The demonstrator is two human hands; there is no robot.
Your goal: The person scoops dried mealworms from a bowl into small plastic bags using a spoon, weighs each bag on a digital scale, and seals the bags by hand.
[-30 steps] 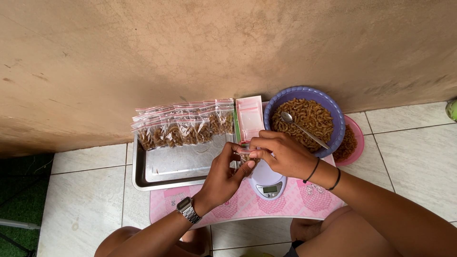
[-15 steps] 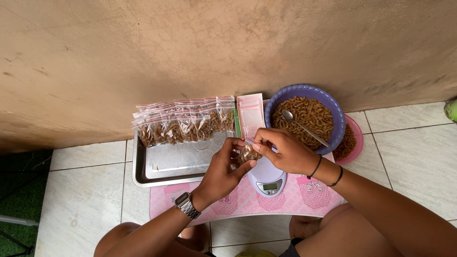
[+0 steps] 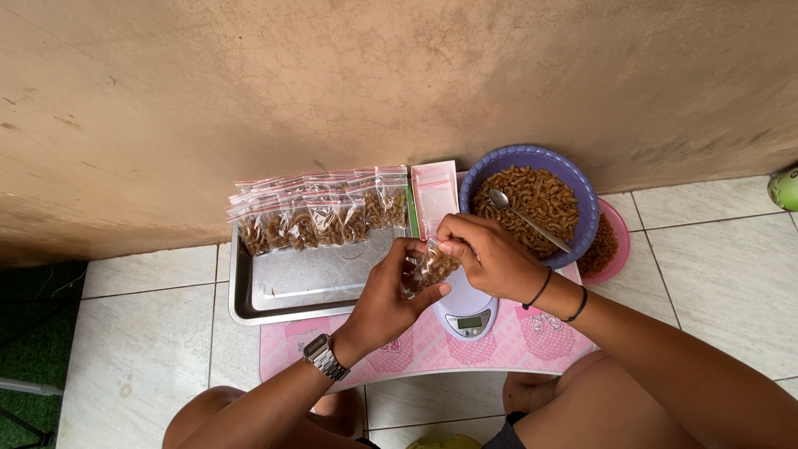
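1. Left hand [image 3: 384, 295] grips the lower part of a small clear bag [image 3: 431, 268] of brown pasta.
2. Right hand [image 3: 490, 256] pinches the bag's top edge. The bag is held above a white scale [image 3: 470, 314], its long axis tilted, top toward the upper right.
3. The scale sits on a pink table [image 3: 416, 349].
4. Beyond: a metal tray [image 3: 299, 287] with filled bags [image 3: 320, 212], a purple bowl [image 3: 532, 199], tiled floor, tan wall.

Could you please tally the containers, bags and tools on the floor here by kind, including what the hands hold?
Bowls: 2, the blue bowl and the pink bowl
Metal tray: 1
Spoon: 1
Kitchen scale: 1
Small bag in hands: 1, held between left hand and right hand
Filled bags in the tray: a row, overlapping too much to count
Total, apart from that row: 6
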